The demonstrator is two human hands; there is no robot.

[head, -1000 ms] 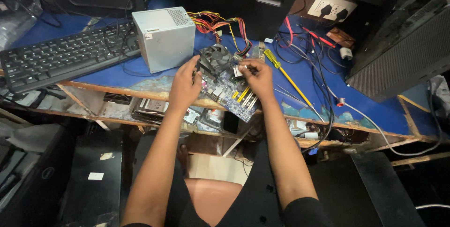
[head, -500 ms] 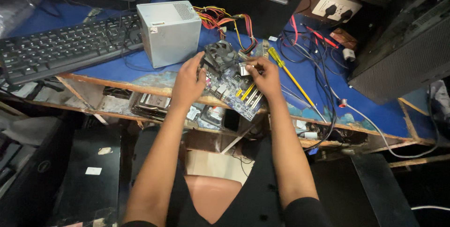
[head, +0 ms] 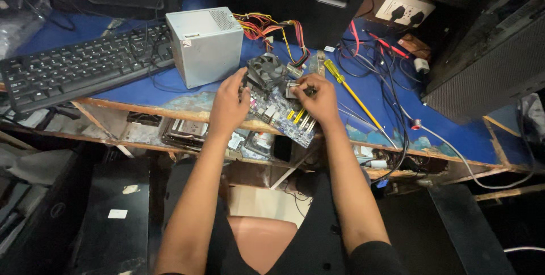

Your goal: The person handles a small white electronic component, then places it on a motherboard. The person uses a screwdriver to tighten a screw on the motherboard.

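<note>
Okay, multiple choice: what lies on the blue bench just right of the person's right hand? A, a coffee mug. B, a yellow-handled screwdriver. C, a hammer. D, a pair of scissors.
B: a long yellow-handled screwdriver lies slantwise on the blue bench top, beside the right hand.

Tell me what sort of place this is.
Most likely a computer repair bench: a bare motherboard under both hands, a grey power supply box trailing coloured wires, and a yellow-handled screwdriver among loose cables on the blue worktop.

Matt metal power supply box (head: 205, 45), worn painted wood bench (head: 170, 101)
</note>
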